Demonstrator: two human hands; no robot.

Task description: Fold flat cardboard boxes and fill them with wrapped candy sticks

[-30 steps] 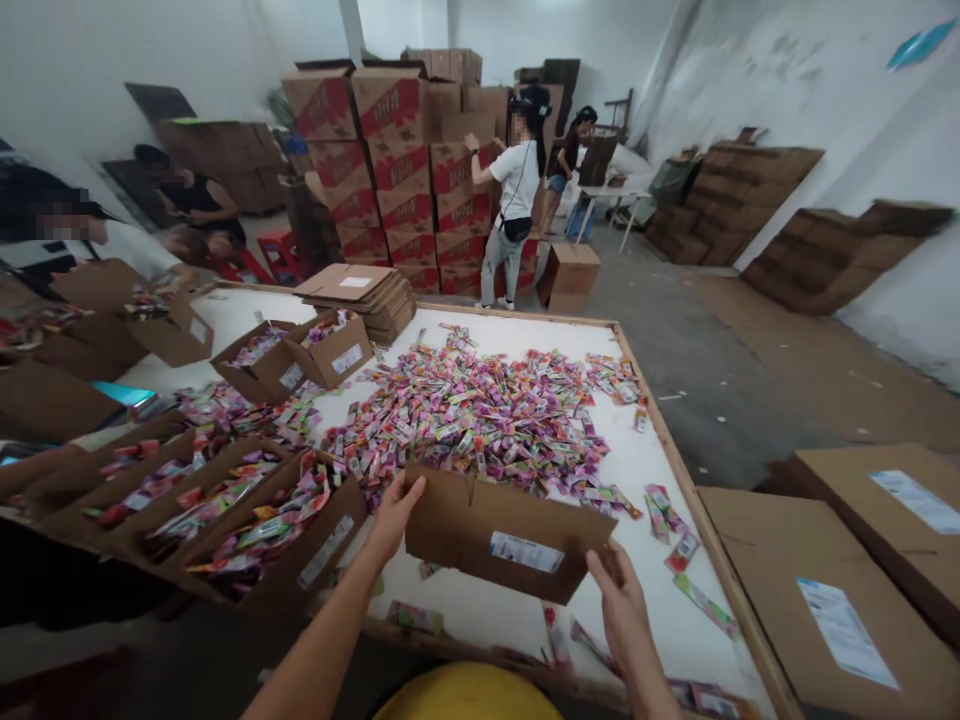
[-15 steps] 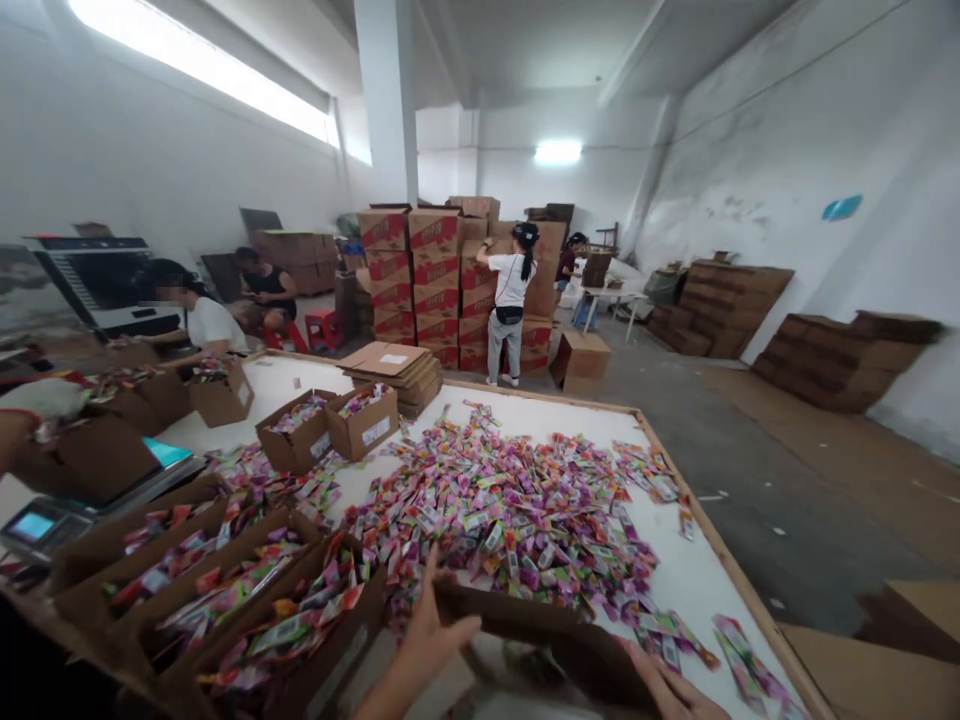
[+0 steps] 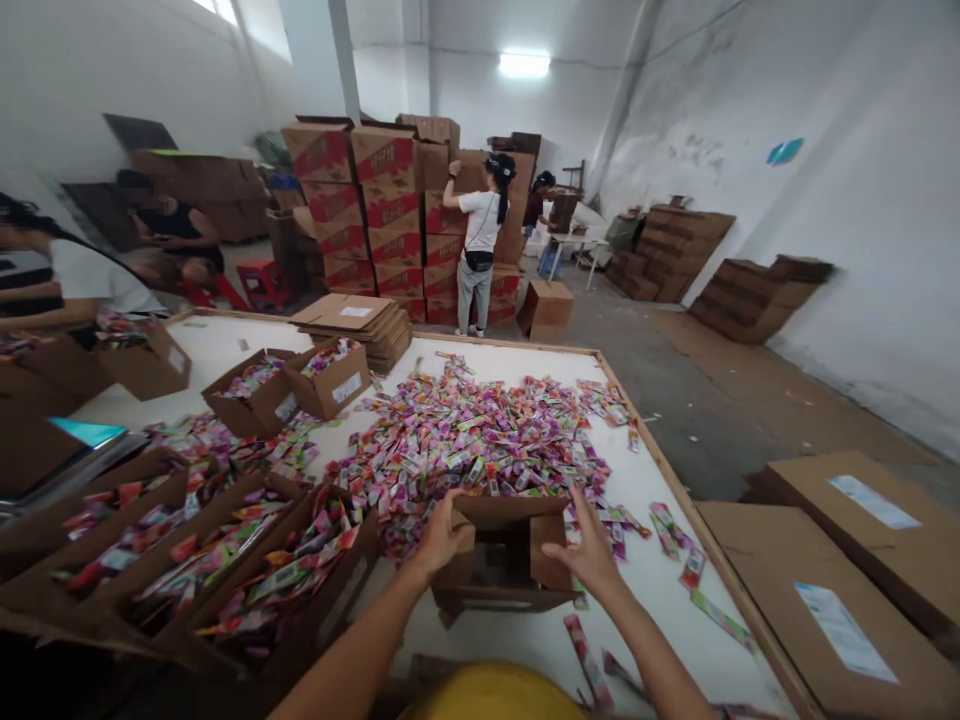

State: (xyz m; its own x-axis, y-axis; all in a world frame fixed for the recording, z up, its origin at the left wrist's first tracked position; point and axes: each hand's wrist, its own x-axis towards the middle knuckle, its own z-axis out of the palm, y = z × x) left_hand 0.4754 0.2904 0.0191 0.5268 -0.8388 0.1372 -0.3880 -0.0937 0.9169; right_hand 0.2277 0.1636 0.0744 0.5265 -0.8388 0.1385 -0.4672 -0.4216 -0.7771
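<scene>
An open cardboard box (image 3: pixel 510 598) with a hollow, dim inside sits low in front of me on the white table (image 3: pixel 652 620). My left hand (image 3: pixel 441 535) grips its left side, thumb toward the inside. At the right side, my right hand (image 3: pixel 592 548) straddles the wall, with the thumb over the edge and the fingers stretched along the outside. Just beyond the box spreads a big heap of small colourful wrapped packets (image 3: pixel 472 430). Several packet-filled cardboard boxes (image 3: pixel 352 575) stand in a row left of my left hand.
Two filled boxes (image 3: pixel 330 380) stand by a stack of flat cardboard (image 3: pixel 382 335) at the far edge. Flat cartons (image 3: pixel 772 560) lie to the right, past the table's wooden rim (image 3: pixel 675 480). Co-workers sit at the left; a person (image 3: pixel 480 230) stands by stacked red-printed cartons (image 3: pixel 390 210).
The box has swung from tilted to squarely facing me, and its inside now shows. Both hands have come to its two sides. My view has turned right and tipped downward.
</scene>
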